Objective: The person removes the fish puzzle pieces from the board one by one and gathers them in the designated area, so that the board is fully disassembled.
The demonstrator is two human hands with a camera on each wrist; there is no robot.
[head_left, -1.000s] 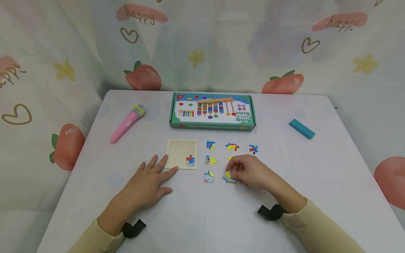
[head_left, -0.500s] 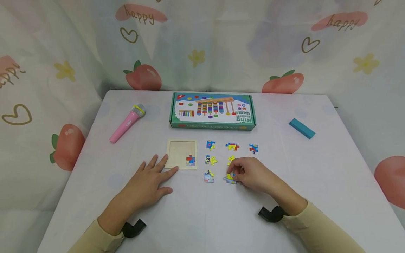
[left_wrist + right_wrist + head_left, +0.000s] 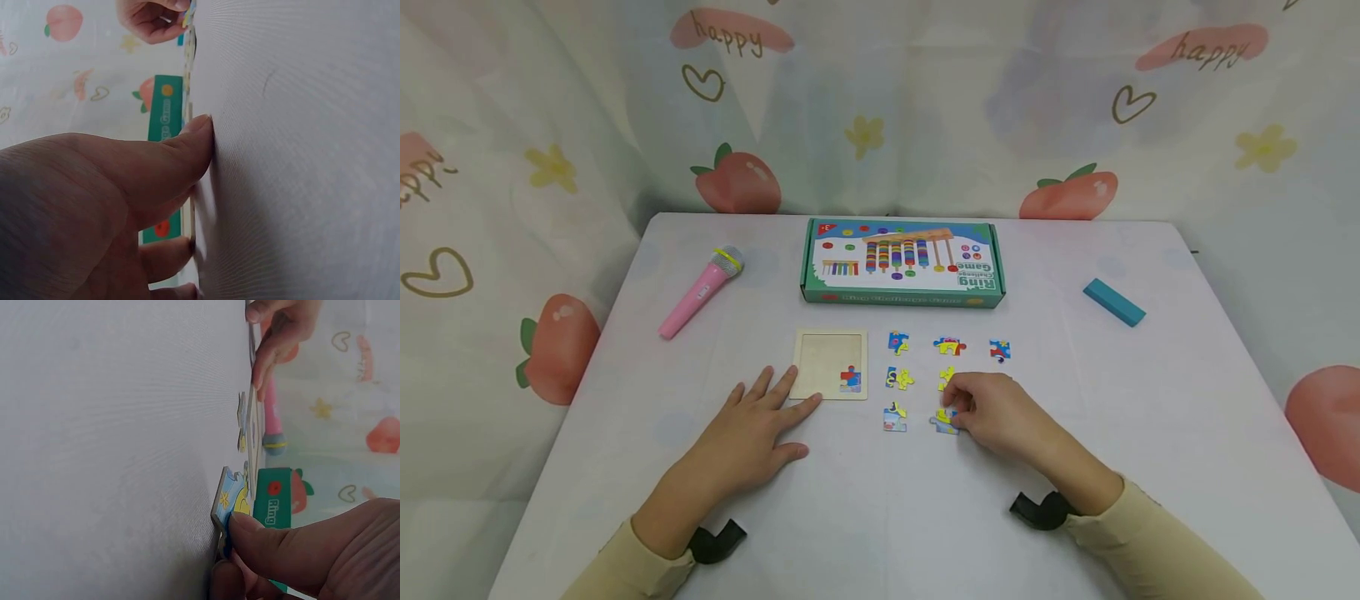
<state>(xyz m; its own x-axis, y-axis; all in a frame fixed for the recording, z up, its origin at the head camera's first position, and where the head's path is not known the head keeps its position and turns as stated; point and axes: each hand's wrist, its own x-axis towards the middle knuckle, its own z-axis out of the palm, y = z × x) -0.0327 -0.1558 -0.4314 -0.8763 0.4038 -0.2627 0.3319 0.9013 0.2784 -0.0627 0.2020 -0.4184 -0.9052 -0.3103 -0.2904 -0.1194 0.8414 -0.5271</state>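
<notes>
My left hand (image 3: pixel 748 437) lies on the white table with fingers spread, its fingertips at the lower left edge of a square wooden puzzle tray (image 3: pixel 820 346). One red and blue puzzle piece (image 3: pixel 851 380) sits in the tray's lower right corner. To the right of the tray, my right hand (image 3: pixel 1000 408) pinches a yellow and light-blue puzzle piece (image 3: pixel 230 494) between thumb and fingers, close over the tabletop. Around it are other loose pieces: a light-blue one (image 3: pixel 894 419) to its left and a yellow one (image 3: pixel 947 377) behind, partly hidden by the fingers.
More puzzle pieces (image 3: pixel 950 346) lie in rows right of the tray. Behind them is a green Ring Challenge Game box (image 3: pixel 901 265). A pink toy microphone (image 3: pixel 700 293) is at the back left, a teal block (image 3: pixel 1114 302) at the right.
My right hand has shifted slightly toward me and right with the pinched piece, and more of the yellow piece behind it shows. The left hand has stayed in place.
</notes>
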